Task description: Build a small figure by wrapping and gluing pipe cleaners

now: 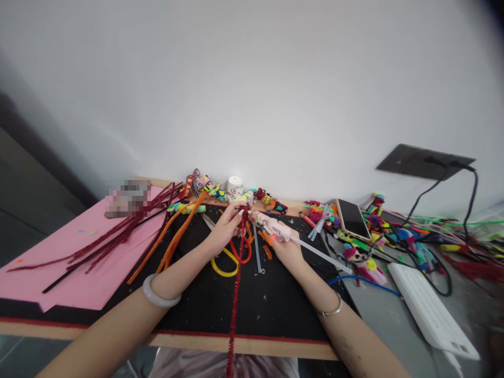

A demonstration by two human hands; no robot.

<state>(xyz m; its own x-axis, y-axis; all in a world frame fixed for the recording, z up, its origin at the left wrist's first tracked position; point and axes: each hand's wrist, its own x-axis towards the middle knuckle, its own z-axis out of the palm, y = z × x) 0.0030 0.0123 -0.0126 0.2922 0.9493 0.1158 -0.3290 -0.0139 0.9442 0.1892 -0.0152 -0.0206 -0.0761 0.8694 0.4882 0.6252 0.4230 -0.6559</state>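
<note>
Near the back middle of the black mat (189,315), my left hand (225,229) pinches a red tinsel pipe cleaner (235,302), whose long end hangs toward my lap. My right hand (290,253) is wrapped round a pale pink hot glue gun (271,224). Its nozzle points left, close to the pinched end of the pipe cleaner. A clear glue stick (323,254) pokes out of the gun's back, and a small red light glows on its body. Below my hands lie scissors (225,273) with yellow handles, a red loop (248,253), and another glue stick (258,254).
Dark red pipe cleaners (122,228) spread over pink sheets (35,262) at left, beside orange ones (177,236). A white paper roll (235,184) and colourful craft figures line the wall. Rightward are a phone (353,219), a power strip (431,310), and cables from a wall socket (425,161).
</note>
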